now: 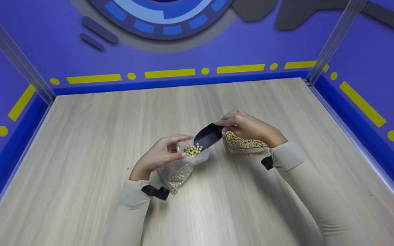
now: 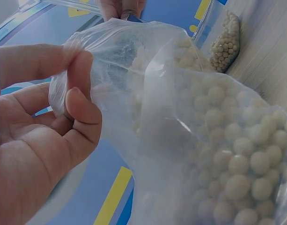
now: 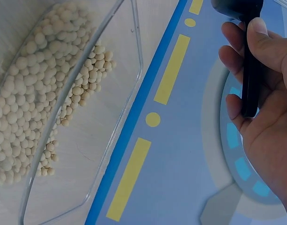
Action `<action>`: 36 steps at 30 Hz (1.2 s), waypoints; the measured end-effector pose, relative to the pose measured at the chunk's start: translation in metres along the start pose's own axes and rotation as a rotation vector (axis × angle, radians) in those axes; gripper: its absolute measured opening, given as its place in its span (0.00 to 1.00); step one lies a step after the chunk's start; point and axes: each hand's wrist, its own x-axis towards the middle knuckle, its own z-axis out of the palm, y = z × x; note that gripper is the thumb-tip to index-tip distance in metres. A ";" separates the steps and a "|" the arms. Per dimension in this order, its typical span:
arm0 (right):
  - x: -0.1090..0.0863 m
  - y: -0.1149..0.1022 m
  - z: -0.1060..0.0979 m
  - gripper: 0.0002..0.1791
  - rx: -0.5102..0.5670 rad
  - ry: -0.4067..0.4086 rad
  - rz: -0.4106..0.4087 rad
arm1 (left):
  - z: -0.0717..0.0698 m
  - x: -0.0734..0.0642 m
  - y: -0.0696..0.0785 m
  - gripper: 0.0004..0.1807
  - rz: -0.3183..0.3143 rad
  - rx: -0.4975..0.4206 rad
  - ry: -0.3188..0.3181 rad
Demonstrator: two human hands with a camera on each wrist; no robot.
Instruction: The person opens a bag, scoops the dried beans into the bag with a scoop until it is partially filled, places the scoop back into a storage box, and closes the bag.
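Observation:
A clear plastic bag (image 1: 177,174), partly filled with round beige beans (image 2: 239,164), hangs tilted under my left hand (image 1: 157,154). The left thumb and fingers pinch the bag's rim, as the left wrist view shows close up. My right hand (image 1: 250,126) grips the handle of a black scoop (image 1: 208,136). The scoop tips down into the bag's mouth, with loose yellowish beans (image 1: 193,150) just below its lip. In the right wrist view the fingers and thumb wrap the black handle (image 3: 251,75), and most of the scoop's bowl is cut off.
Beneath the right hand stands a clear rectangular container (image 1: 248,151) with more beans (image 3: 35,89) heaped toward one side. Blue walls with yellow marks (image 1: 169,73) border the wooden table (image 1: 91,136) at the back and both sides.

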 end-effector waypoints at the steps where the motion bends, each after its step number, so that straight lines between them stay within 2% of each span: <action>1: 0.000 0.000 0.000 0.17 -0.002 0.001 0.000 | 0.000 0.000 0.000 0.30 0.001 0.000 0.001; 11: -0.001 0.000 -0.001 0.18 0.002 0.000 -0.002 | 0.000 0.000 0.000 0.30 -0.005 -0.031 -0.007; 17: -0.002 0.002 0.000 0.17 0.014 0.008 0.007 | -0.001 0.001 0.000 0.30 -0.006 -0.020 -0.004; 28: -0.006 0.007 0.001 0.17 0.028 0.045 0.001 | -0.002 0.000 -0.001 0.30 0.008 -0.020 -0.005; 36: -0.010 0.012 0.001 0.17 0.070 0.068 0.009 | -0.002 -0.001 0.000 0.30 -0.005 -0.020 -0.004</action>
